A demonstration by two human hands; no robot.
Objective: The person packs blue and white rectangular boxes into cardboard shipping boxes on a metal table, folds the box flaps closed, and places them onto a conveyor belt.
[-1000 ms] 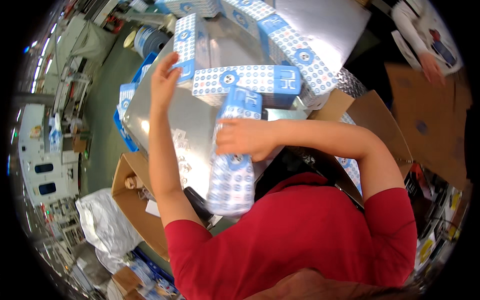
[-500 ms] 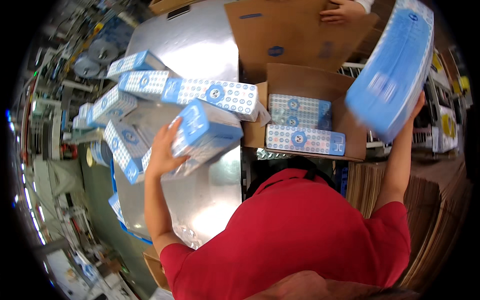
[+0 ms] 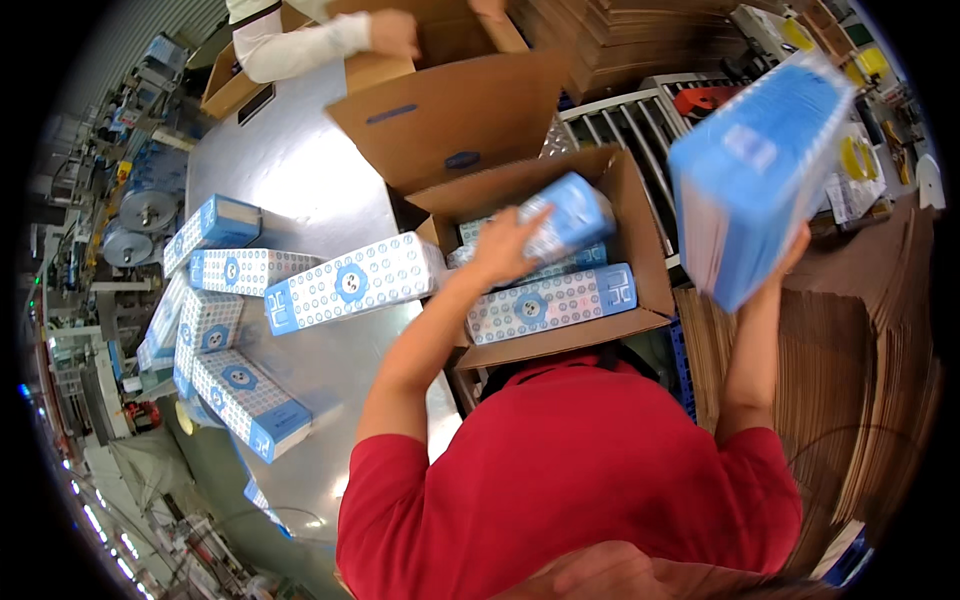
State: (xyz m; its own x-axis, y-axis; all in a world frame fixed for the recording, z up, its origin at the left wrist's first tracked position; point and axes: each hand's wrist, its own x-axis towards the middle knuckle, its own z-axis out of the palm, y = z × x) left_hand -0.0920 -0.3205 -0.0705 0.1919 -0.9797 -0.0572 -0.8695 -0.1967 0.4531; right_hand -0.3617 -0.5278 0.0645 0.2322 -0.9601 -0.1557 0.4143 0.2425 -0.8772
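My left hand [image 3: 503,248] grips a blue-and-white wrapped pack [image 3: 570,215], tilted in the mouth of an open brown carton [image 3: 650,240]. Under it, inside the carton, lie several like packs; one patterned pack [image 3: 560,305] rests along the near wall. Raised to the right of the carton, a large blue pack [image 3: 755,170] is held from its lower right side by my right hand [image 3: 790,260]. That pack is blurred and hides part of the fingers. Left of the carton, a long patterned pack [image 3: 350,283] reaches toward the carton's edge.
Several more packs [image 3: 240,380] lie on the shiny metal table [image 3: 370,395]. A roller conveyor [image 3: 630,150] runs behind the carton, and stacked flat cardboard [image 3: 825,390] stands at right. Beyond the raised flap, another person's hand [image 3: 395,35] is at a second carton [image 3: 365,70].
My left hand has carried a pack from the table rightward into the carton's mouth. My right hand still holds its pack up at the right. The view has turned, showing the other person's arm.
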